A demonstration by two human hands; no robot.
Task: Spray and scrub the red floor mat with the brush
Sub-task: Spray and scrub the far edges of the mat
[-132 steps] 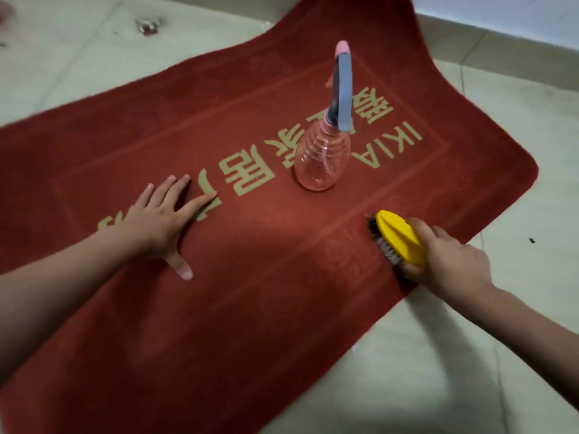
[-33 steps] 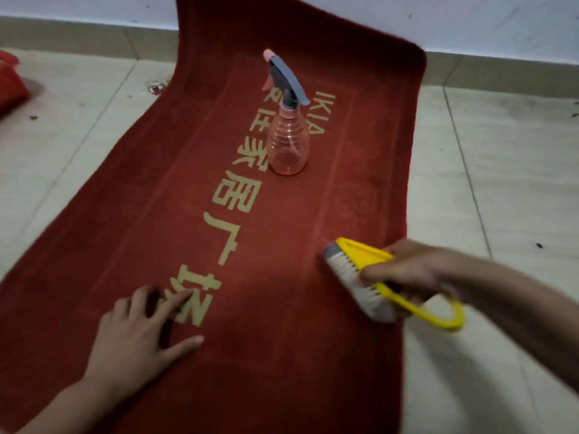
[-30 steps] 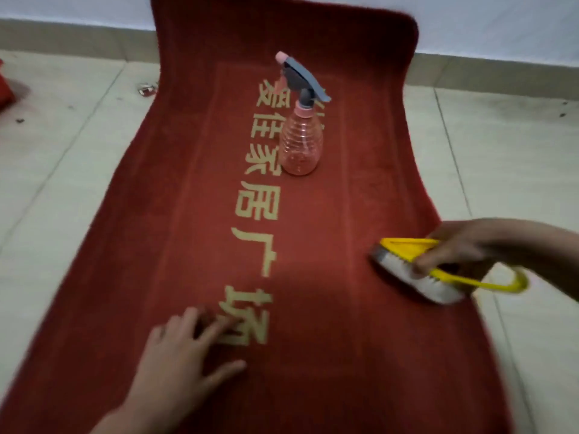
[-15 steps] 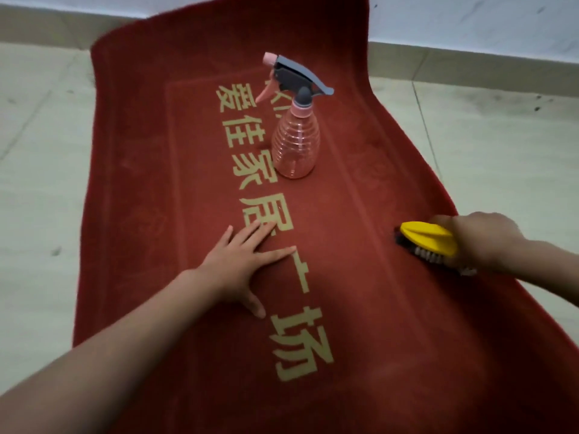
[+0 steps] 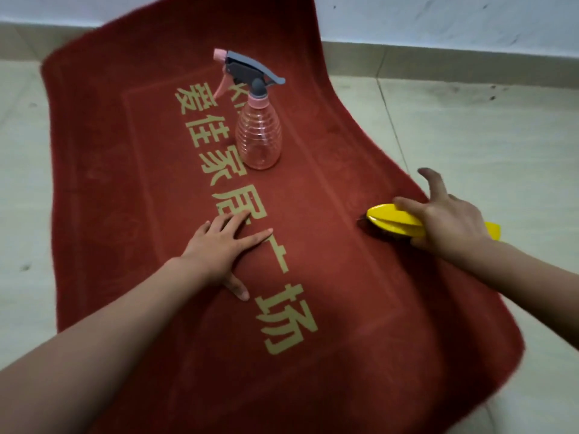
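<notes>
My left hand (image 5: 225, 242): flat on the red mat (image 5: 125, 183), with the fingers straight and spread out. The thumb points back at me. It holds nothing. It presses down on the gold letters (image 5: 232, 195) in the middle of the mat.
My right hand (image 5: 451, 220): on top of the yellow brush (image 5: 394, 219), holding it. One finger lies along the brush's back. Another finger (image 5: 435, 183) sticks up in the air.
Brush: it sits on the mat, near the mat's right edge. The dark bristles (image 5: 365, 222) face down. A bit of the yellow handle (image 5: 493, 230) peeks out behind my hand.
Red mat: it is long and lies on the floor (image 5: 470, 136) under both my hands. The gold letters run down its middle. Its far end goes up against the wall (image 5: 438, 17).
Spray bottle (image 5: 258, 139): it stands up straight on the far part of the mat, on the letters, well apart from both hands. The body is clear pink, the top is grey, and the trigger is pink.
Floor: pale tiles on both sides of the mat.
Wall: pale, with a darker strip along the bottom.
</notes>
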